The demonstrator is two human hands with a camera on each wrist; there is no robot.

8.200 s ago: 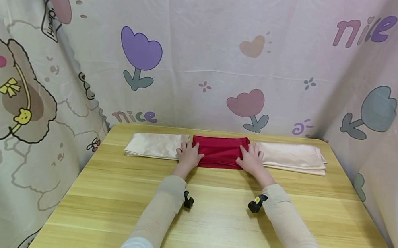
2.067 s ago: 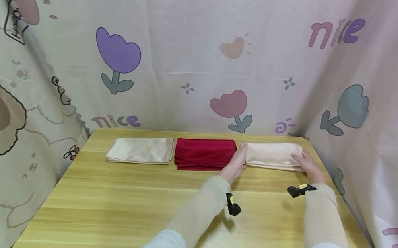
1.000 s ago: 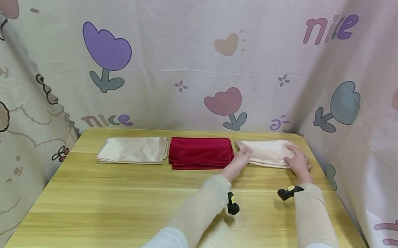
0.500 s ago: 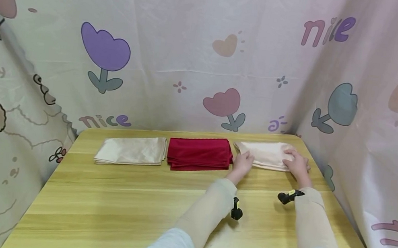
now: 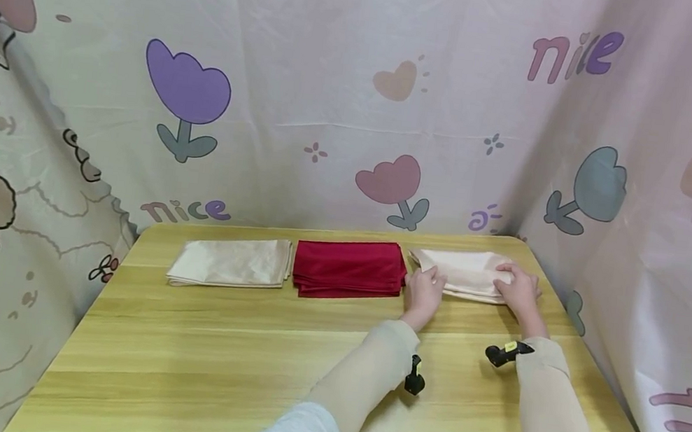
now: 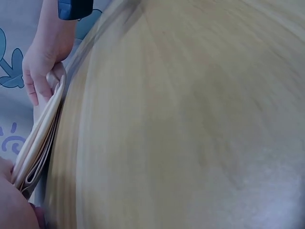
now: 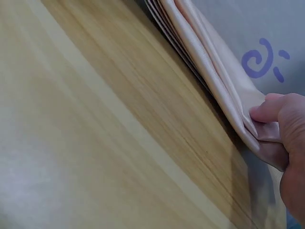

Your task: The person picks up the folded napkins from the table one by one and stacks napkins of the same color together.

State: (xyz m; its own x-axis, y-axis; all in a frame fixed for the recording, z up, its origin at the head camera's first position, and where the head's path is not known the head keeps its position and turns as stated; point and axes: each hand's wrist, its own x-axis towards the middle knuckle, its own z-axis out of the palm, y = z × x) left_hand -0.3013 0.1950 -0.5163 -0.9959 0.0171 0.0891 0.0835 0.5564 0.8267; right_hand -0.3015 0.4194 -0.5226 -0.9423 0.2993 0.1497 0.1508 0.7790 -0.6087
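Note:
A pale pink folded satin cloth (image 5: 469, 273) lies at the back right of the table, its layers stacked in a strip. At its left end my left hand (image 5: 423, 294) grips the near corner, thumb on top. My right hand (image 5: 520, 292) holds the opposite end with the thumb over the fabric and the fingers behind and under it. In the right wrist view the cloth (image 7: 214, 71) creases beneath the thumb (image 7: 267, 109). The left wrist view shows the edges of the stacked folds in the cloth (image 6: 42, 136) between both hands.
Left of the pink cloth lies a red folded cloth (image 5: 349, 270), close to my left hand. Farther left is a cream folded cloth (image 5: 230, 262). The wooden table (image 5: 209, 370) ends at a patterned curtain (image 5: 309, 85) behind and at both sides.
Both hands have left the red cloth's ends for the pink cloth's ends. Gaps now separate the red cloth from its neighbours. Lately the pink cloth has shifted slightly towards me.

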